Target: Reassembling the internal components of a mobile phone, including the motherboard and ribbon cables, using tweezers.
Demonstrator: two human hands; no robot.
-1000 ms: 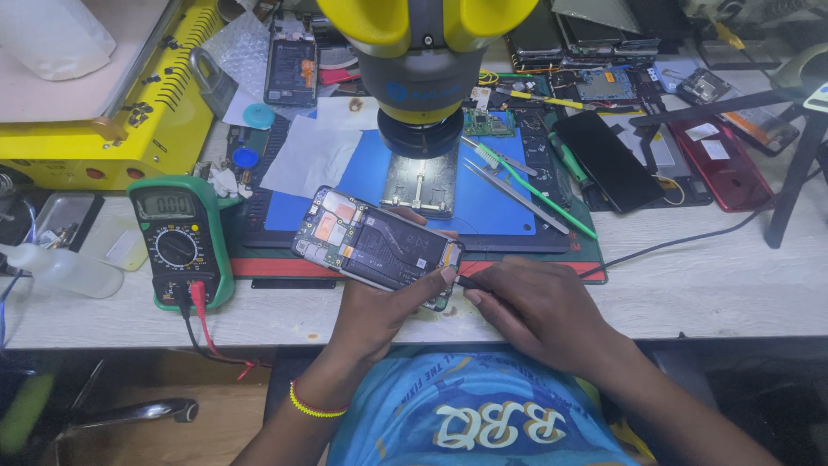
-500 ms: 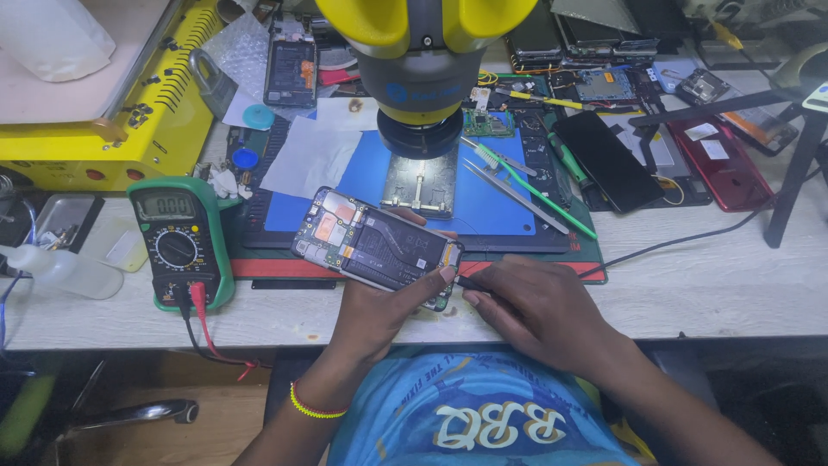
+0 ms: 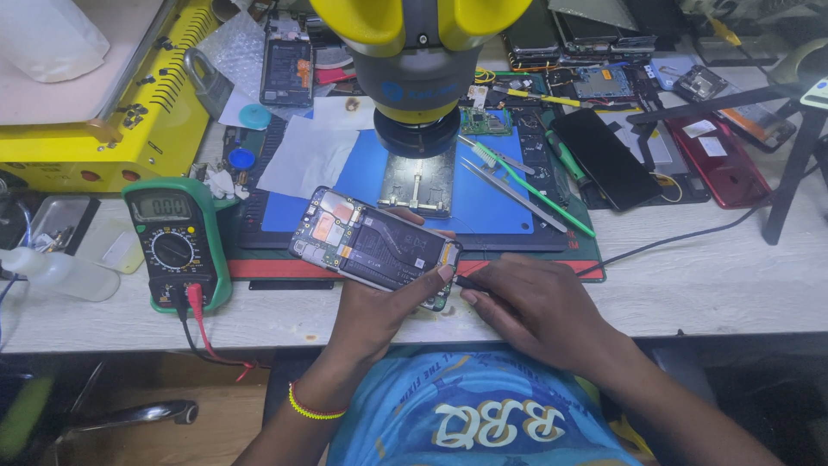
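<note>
A cluttered workbench (image 3: 707,285) is being viewed from above, with a yellow microscope head (image 3: 420,52) hanging over a blue mat (image 3: 483,203) near the middle of the surface. A green multimeter (image 3: 172,242) is lying toward the left front edge, its red lead trailing over that edge.

An opened phone (image 3: 373,248), back cover off and circuitry exposed, is being held tilted just above the front edge of the mat, near the middle of the bench's front edge. It is being gripped by the left hand (image 3: 379,311), the fingers curled under its body and the thumb pressed on its lower right corner. A thin dark tool (image 3: 474,282) is being pinched in the closed fingers of the right hand (image 3: 539,311), its tip being aimed at that same corner; whether it is touching cannot be told.

Several risks are being judged likely. The tip could be slipped across the exposed board, since the phone is being supported in the air rather than on the mat. A connector or flex could be torn if too much force is applied. The phone could also be dropped, being held by one hand only.

Both wrists are being kept low over the front edge, forearms converging toward the phone.
</note>
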